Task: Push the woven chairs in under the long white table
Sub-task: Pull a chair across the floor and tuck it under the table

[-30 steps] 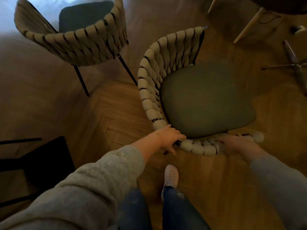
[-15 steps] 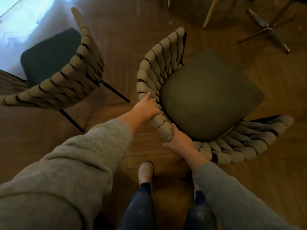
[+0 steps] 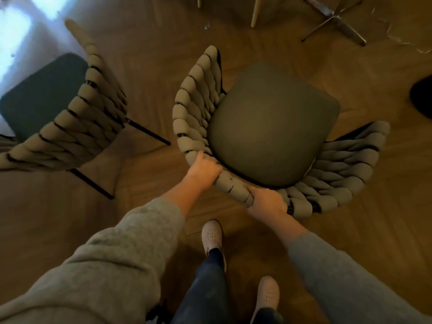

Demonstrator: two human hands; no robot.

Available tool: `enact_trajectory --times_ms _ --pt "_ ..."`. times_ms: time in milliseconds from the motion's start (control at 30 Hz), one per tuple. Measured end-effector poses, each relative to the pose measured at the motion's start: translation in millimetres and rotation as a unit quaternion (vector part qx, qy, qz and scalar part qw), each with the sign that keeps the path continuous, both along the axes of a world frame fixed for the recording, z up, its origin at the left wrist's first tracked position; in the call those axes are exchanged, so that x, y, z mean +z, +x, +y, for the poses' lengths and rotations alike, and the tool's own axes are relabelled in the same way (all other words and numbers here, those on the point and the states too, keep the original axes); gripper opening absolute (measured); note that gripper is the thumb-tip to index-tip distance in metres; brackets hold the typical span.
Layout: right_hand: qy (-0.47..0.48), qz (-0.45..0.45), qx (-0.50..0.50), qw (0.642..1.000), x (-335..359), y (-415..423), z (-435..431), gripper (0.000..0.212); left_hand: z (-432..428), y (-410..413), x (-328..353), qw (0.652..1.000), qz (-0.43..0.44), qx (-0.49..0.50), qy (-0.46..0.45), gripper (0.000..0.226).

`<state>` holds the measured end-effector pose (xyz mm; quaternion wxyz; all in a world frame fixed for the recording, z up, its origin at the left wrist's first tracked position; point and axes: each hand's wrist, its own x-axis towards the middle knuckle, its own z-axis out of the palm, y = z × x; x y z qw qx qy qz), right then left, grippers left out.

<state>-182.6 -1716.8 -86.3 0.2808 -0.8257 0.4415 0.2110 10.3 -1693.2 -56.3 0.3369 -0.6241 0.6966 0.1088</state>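
- Target: woven chair [image 3: 268, 136] stands on the wood floor [image 3: 140, 54] right before the person, seat facing away, well apart from the pale surface at top left, probably the white table [image 3: 14, 31].
- Grip: left hand [image 3: 203, 170] curls over the back rim and right hand [image 3: 268, 202] clasps the rim just beside it. Judged a steering hold for turning and pushing.
- Neighbour: second woven chair [image 3: 77, 127] at left, seat toward that pale surface.
- Labels and writing: none legible.

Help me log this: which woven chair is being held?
The middle chair: left hand and right hand grip its woven back. The left chair stands untouched.
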Motion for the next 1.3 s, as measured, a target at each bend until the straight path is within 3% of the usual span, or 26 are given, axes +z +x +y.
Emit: enact_trajectory --times_ms 333,600,933,1100,1300 --pt "-0.003 0.019 0.151 0.988 -1.4 -131.1 66.9 0.069 125.4 -138.4 0.4 0.990 0.053 0.130 -0.017 0.022" --pt "0.009 0.048 0.270 0.962 5.8 -240.9 87.3 0.067 192.2 -220.4 -10.9 0.968 0.205 0.142 0.033 0.050" --pt "-0.007 0.060 0.312 0.948 12.3 -252.3 23.1 0.066 148.5 -185.5 -3.6 0.978 0.146 0.103 0.112 0.054" --pt "-0.031 0.064 0.341 0.937 12.4 -234.4 -36.2 0.062 111.6 -183.8 -13.5 0.979 0.129 0.130 0.091 0.051" --pt "-0.051 0.094 0.428 0.898 7.1 -213.6 -124.4 0.063 69.0 -187.5 -22.8 0.971 0.160 0.173 0.039 0.048"
